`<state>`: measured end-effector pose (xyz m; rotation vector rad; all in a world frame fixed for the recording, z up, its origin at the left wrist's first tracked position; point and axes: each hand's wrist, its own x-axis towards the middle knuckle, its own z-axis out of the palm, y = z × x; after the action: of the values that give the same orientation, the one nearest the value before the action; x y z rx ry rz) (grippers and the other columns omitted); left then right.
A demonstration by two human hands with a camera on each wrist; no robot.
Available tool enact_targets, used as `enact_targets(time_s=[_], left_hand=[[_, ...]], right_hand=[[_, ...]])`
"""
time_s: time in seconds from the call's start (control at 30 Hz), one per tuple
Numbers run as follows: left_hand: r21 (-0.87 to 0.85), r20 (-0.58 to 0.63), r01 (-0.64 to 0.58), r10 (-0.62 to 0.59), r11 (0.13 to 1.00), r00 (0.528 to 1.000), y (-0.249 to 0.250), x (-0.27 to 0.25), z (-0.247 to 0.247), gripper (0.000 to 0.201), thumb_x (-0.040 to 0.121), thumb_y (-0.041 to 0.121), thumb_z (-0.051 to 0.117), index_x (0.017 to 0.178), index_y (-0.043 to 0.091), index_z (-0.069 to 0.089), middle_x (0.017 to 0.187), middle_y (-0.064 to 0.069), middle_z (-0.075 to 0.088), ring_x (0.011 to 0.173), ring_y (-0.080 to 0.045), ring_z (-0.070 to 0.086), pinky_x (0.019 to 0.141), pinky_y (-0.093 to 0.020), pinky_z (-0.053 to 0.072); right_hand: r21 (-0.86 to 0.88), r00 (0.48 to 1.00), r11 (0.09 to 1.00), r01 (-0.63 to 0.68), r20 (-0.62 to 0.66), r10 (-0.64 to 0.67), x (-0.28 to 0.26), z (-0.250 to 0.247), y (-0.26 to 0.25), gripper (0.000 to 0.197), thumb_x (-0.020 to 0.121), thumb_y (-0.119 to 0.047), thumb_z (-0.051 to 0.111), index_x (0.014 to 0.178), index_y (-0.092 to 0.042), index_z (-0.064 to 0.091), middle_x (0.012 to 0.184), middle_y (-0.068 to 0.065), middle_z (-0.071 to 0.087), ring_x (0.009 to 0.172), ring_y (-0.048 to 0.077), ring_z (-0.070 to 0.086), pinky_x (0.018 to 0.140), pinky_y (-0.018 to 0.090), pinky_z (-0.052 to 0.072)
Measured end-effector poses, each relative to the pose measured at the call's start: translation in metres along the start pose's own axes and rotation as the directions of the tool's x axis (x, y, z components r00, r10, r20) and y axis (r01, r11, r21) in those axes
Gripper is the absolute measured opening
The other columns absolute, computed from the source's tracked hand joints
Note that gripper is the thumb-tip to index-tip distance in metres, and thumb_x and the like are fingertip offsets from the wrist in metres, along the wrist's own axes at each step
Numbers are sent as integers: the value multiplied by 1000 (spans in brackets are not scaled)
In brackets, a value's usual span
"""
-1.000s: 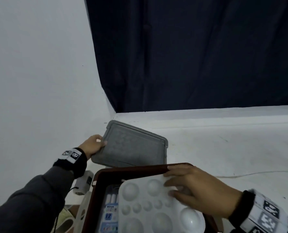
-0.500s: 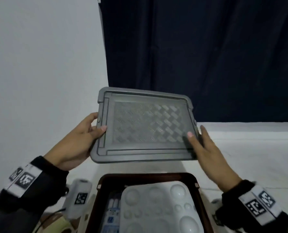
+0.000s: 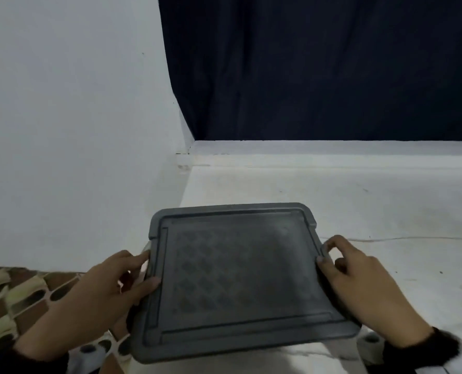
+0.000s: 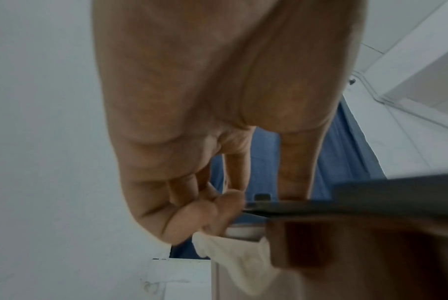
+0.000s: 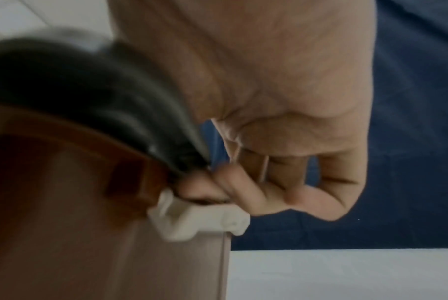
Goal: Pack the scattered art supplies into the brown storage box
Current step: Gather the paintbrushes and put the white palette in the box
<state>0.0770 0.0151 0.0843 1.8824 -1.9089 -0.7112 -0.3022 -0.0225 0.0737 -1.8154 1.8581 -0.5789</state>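
The grey lid (image 3: 238, 273) with a woven pattern lies flat on the brown storage box, hiding everything inside. Only the box's brown wall (image 4: 346, 253) (image 5: 50, 192) shows, under the lid's rim (image 4: 372, 194) (image 5: 76, 91). My left hand (image 3: 150, 268) holds the lid's left edge, thumb on top and fingers curled against the white latch (image 4: 233, 255). At the right edge, my right hand (image 3: 325, 252) has its thumb on the rim and its fingers curled onto the other white latch (image 5: 199, 221).
The box stands on a white table (image 3: 359, 198) near the corner of a white wall and a dark curtain (image 3: 319, 63). A brown and cream patterned mat (image 3: 14, 298) lies to the left. A thin cable (image 3: 400, 238) crosses the table behind my right hand.
The lid, held up in the air half a second ago, has come down onto the box and covers the white palette. Both hands moved down with it to the side latches.
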Motion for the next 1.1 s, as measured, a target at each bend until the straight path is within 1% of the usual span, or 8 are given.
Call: enact_targets(time_s=[0.17, 0.33, 0.53, 0.63, 0.8, 0.87, 1.0, 1.1], left_hand=[[121, -123, -52, 67, 991, 990, -4, -3, 18, 27, 93, 32, 58, 116, 45, 51, 99, 15, 44, 84, 3, 55, 64, -16, 41], [-131, -169, 52, -74, 990, 983, -9, 4, 24, 41, 85, 44, 53, 122, 57, 43, 126, 8, 42, 94, -11, 66, 89, -34, 53], [-731, 11, 201, -283, 653, 959, -11, 5, 31, 88, 51, 68, 84, 128, 30, 63, 112, -1, 74, 103, -23, 71, 95, -48, 53], [-832, -33, 116, -257, 543, 966, 2, -1, 38, 48, 71, 44, 83, 115, 28, 72, 113, -3, 74, 102, -23, 72, 87, -40, 59], [-434, -267, -47, -78, 900, 960, 5, -4, 45, 41, 99, 26, 50, 131, 51, 46, 117, 43, 59, 109, 24, 51, 93, -5, 43], [-229, -206, -56, 8, 972, 979, -1, -4, 42, 50, 96, 42, 45, 144, 51, 32, 140, 43, 36, 125, 29, 30, 110, -10, 28], [66, -66, -127, 132, 990, 989, 0, -3, 36, 61, 95, 55, 30, 152, 46, 9, 153, 42, 0, 135, 28, 5, 105, 5, 6], [148, -70, -98, 109, 984, 992, 7, -2, 35, 67, 94, 59, 26, 154, 40, 4, 156, 35, -6, 143, 15, 7, 110, -3, 6]], right_hand=[[233, 996, 972, -25, -80, 45, -8, 20, 4, 18, 89, -28, 56, 105, -32, 48, 97, -4, 50, 85, 8, 52, 71, 31, 42], [580, 984, 795, -178, 109, 141, -1, 25, -3, 38, 95, -20, 49, 127, -40, 49, 119, -17, 59, 108, 4, 56, 87, 26, 43], [798, 944, 505, -329, 268, 193, 0, 32, 4, 37, 92, -35, 64, 124, -17, 61, 113, 4, 72, 101, 23, 71, 93, 45, 53], [834, 957, 469, -291, 246, 156, -3, 30, 2, 24, 95, -26, 59, 114, -14, 68, 107, 9, 74, 98, 29, 71, 93, 46, 52], [217, 989, 975, 39, -147, -7, -3, 38, -2, 45, 97, -34, 52, 134, -10, 55, 114, 4, 67, 107, 25, 61, 84, 24, 43], [-26, 992, 997, 76, -102, -78, -6, 35, -13, 61, 96, -46, 41, 144, -7, 40, 106, 5, 63, 95, 24, 58, 69, 20, 37], [-295, 999, 954, 52, 24, -47, -12, 33, -31, 83, 91, -64, 17, 154, -10, 12, 157, 3, 27, 129, 25, 48, 92, 33, 47], [-311, 999, 950, 39, 15, -36, -13, 35, -34, 84, 93, -64, 19, 154, -8, 7, 160, 5, 18, 132, 26, 45, 95, 34, 47]])
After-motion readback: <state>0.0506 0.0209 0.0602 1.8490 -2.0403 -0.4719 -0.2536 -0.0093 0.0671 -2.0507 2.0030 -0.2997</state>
